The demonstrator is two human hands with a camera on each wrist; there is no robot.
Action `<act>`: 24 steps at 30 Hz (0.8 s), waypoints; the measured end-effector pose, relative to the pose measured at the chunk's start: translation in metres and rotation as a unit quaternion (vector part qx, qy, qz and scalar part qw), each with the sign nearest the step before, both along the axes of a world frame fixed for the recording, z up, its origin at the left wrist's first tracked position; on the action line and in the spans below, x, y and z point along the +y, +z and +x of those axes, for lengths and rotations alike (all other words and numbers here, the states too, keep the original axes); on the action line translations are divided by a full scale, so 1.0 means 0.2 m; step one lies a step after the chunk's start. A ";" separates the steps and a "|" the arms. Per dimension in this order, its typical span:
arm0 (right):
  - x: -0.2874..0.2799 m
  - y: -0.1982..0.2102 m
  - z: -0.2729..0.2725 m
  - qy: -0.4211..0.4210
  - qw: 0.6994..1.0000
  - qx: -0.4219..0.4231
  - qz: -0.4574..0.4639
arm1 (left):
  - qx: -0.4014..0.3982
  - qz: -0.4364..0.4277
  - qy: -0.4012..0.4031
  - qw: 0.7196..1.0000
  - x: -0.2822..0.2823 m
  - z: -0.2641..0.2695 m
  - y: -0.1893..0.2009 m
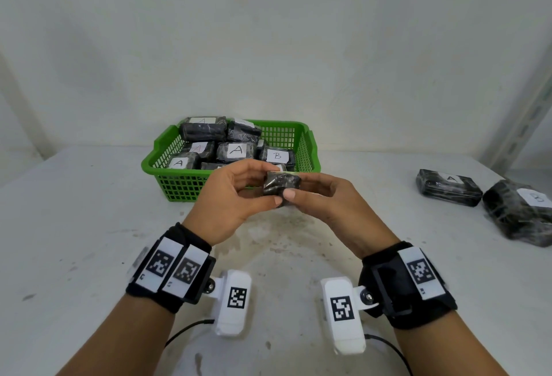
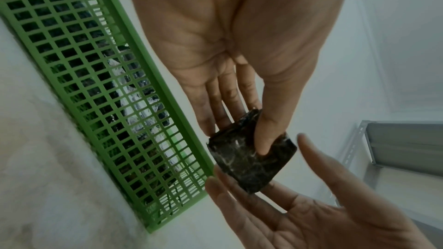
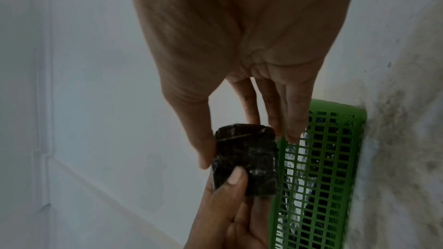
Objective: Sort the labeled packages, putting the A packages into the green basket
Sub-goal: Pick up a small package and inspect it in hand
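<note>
- Hands meet over the table (image 1: 89,226), just in front of the green basket (image 1: 185,189).
- Both hands hold one small black package (image 1: 281,185). Its label does not show, so I cannot tell if it is an A or a B.
- The left hand (image 1: 230,199) pinches it, thumb on one face and fingers (image 2: 215,101) behind.
- The right hand (image 1: 325,199) pinches it too, thumb on the near side and fingers (image 3: 271,105) curled behind.
- The basket already has many packages in it. Most I can read say A, like the middle A package (image 1: 236,151).
- One B package (image 1: 277,156) sits in the basket at its 3 o'clock side. I think it does not belong there.
- At 3 o'clock on the table, well apart from the hands, lie another A package (image 1: 449,187) and a big B package (image 1: 519,211), side by side.
- So I think the job is more than half done. The held package, the far A package and maybe that B are left.
- The basket's near rim is just past the held package, so a lift over it is needed.
- The right back part of the basket has open room.
</note>
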State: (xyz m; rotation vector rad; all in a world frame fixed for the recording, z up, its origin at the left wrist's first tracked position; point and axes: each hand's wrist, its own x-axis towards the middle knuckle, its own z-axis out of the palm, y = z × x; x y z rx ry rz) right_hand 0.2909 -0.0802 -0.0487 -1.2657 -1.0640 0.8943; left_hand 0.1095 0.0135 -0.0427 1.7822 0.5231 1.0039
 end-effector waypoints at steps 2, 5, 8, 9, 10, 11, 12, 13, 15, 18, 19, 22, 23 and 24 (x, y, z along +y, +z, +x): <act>0.00 0.01 -0.01 0.035 0.998 0.054 -0.021 | -0.004 0.008 -0.007 1.000 -0.01 0.00 0.00; -0.01 0.01 -0.02 0.034 0.994 0.101 -0.014 | 0.007 0.006 -0.034 0.999 -0.01 0.00 0.00; 0.00 0.00 0.00 0.011 0.995 0.098 0.007 | 0.037 -0.027 -0.063 0.997 -0.02 0.00 0.01; 0.00 0.00 0.01 0.005 0.996 0.093 0.014 | 0.047 -0.037 -0.057 0.997 -0.02 0.00 0.01; 0.00 0.00 0.01 0.000 0.996 0.085 0.020 | 0.051 -0.049 -0.045 0.997 -0.02 0.01 0.01; 0.00 0.00 0.02 -0.004 0.997 0.071 0.024 | 0.047 -0.063 -0.035 0.996 -0.02 0.01 0.01; 0.00 0.00 0.02 -0.008 0.998 0.053 0.026 | 0.039 -0.075 -0.027 0.996 -0.02 0.02 0.01; 0.00 0.00 0.02 -0.010 0.999 0.035 0.026 | 0.033 -0.079 -0.021 0.996 -0.02 0.02 0.00; 0.00 0.00 0.01 -0.014 0.999 0.006 0.029 | 0.030 -0.071 -0.018 0.997 -0.01 0.01 0.00; -0.01 0.00 0.01 -0.025 0.999 -0.005 0.041 | 0.030 -0.068 -0.038 0.997 -0.02 0.01 0.00; -0.01 0.01 0.01 -0.024 0.999 -0.007 0.044 | 0.031 -0.068 -0.041 0.996 -0.02 0.01 0.00; -0.01 0.01 0.02 -0.003 0.999 -0.016 0.040 | 0.014 -0.074 -0.019 0.997 -0.01 0.02 0.00; -0.01 0.01 0.02 0.000 0.999 -0.021 0.039 | 0.008 -0.077 -0.015 0.997 -0.01 0.01 0.00; -0.01 0.02 0.02 -0.001 0.999 -0.025 0.040 | 0.006 -0.078 -0.016 0.997 0.00 0.01 0.00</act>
